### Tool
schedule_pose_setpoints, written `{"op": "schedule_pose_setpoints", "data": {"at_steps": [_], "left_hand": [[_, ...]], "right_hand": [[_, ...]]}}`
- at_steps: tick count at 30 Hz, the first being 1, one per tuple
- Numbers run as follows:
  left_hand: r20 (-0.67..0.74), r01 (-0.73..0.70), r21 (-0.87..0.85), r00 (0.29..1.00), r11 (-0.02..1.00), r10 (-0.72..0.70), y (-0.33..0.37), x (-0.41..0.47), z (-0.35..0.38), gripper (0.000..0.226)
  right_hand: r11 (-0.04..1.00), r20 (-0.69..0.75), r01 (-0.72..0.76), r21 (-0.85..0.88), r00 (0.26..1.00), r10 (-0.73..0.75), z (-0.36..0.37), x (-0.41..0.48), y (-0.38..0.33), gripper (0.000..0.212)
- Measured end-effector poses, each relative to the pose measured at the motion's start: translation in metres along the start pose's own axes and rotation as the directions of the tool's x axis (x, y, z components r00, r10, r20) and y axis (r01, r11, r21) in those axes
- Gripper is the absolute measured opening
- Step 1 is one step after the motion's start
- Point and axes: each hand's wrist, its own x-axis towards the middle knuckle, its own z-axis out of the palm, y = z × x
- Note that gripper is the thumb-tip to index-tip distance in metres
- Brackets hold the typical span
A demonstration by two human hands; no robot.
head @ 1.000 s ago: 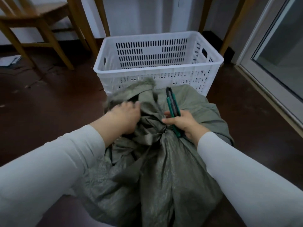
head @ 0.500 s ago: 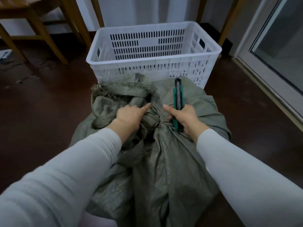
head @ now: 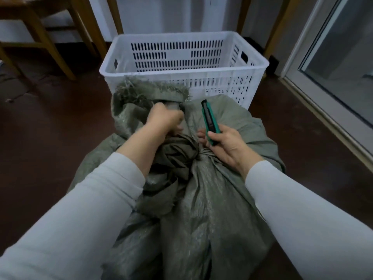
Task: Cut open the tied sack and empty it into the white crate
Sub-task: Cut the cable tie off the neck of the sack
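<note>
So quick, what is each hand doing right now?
Left hand: closed, gripping the gathered top of the sack above the knot.
Right hand: closed around a green utility knife, resting beside the knot.

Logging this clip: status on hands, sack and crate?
Left hand gripping the sack top; right hand holding green utility knife. Knot still tied. White crate looks empty, nothing in the way.

One camera sits on my head, looking forward and steeply down, close over my forearms and the sack (head: 212, 199), with the white crate (head: 181, 75) just beyond on the floor (head: 50, 128).
</note>
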Motion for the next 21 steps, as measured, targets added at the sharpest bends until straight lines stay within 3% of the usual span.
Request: {"op": "schedule_pose_setpoints", "data": {"at_steps": [1, 2, 4, 6, 7, 10, 11, 12, 14, 16, 17, 19, 20, 21], "left_hand": [[-0.003, 0.065, -0.195, 0.998, 0.979, -0.066, -0.002, 0.006, -0.001, 0.026], [-0.014, 0.095, -0.261, 0.995, 0.961, -0.102, -0.005, 0.011, -0.002, 0.040], [-0.076, 0.080, -0.123, 0.993, 0.989, -0.090, -0.015, 0.015, -0.006, 0.067], [-0.033, 0.049, 0.163, 0.998, 0.985, -0.045, -0.025, 0.013, -0.007, 0.076], [0.016, 0.032, 0.258, 0.999, 0.966, -0.038, -0.029, 0.011, -0.007, 0.068], [0.054, -0.096, 0.368, 0.995, 0.925, 0.082, -0.022, 0.006, -0.008, 0.004], [0.052, -0.164, 0.402, 0.986, 0.901, 0.156, -0.021, 0.006, -0.008, 0.004], [0.049, -0.226, 0.444, 0.972, 0.867, 0.228, -0.020, 0.006, -0.008, 0.020], [0.092, -0.325, 0.534, 0.940, 0.780, 0.329, -0.013, 0.003, -0.009, 0.044], [0.252, -0.461, 0.579, 0.885, 0.673, 0.390, -0.006, -0.003, -0.006, 0.047], [0.367, -0.525, 0.619, 0.851, 0.584, 0.376, -0.003, -0.007, -0.004, 0.054], [0.559, -0.608, 0.729, 0.794, 0.313, 0.240, -0.001, -0.011, 0.002, 0.090], [0.599, -0.623, 0.751, 0.782, 0.218, 0.169, -0.004, -0.009, 0.004, 0.109], [0.608, -0.616, 0.764, 0.787, 0.193, 0.106, -0.009, -0.008, 0.005, 0.124]], "right_hand": [[0.999, -0.003, 0.001, 0.049, 1.000, -0.001, -0.002, -0.001, 0.000, 0.025], [0.997, -0.009, 0.004, 0.081, 1.000, -0.003, -0.004, -0.001, 0.000, 0.026], [0.997, -0.022, 0.008, 0.077, 1.000, -0.007, -0.004, -0.001, 0.003, 0.025], [0.999, -0.037, 0.026, 0.034, 0.999, -0.024, -0.001, -0.002, 0.005, 0.022], [0.999, -0.045, 0.033, 0.018, 0.998, -0.032, 0.000, -0.001, 0.005, 0.021], [0.999, -0.083, 0.041, 0.012, 0.996, -0.039, 0.001, 0.004, 0.004, 0.029], [0.999, -0.102, 0.039, 0.009, 0.994, -0.038, 0.001, 0.005, 0.003, 0.031], [0.999, -0.120, 0.040, -0.002, 0.992, -0.040, 0.002, 0.006, 0.002, 0.030], [0.997, -0.150, 0.060, -0.047, 0.986, -0.067, 0.005, 0.007, -0.001, 0.019], [0.984, -0.167, 0.110, -0.139, 0.977, -0.132, 0.009, 0.007, -0.006, 0.014], [0.971, -0.171, 0.133, -0.201, 0.971, -0.169, 0.011, 0.008, -0.010, 0.013], [0.937, -0.179, 0.159, -0.312, 0.958, -0.222, 0.015, 0.008, -0.018, 0.013], [0.918, -0.179, 0.165, -0.362, 0.954, -0.242, 0.016, 0.008, -0.021, 0.016], [0.900, -0.170, 0.170, -0.401, 0.952, -0.255, 0.016, 0.008, -0.023, 0.020]]}}
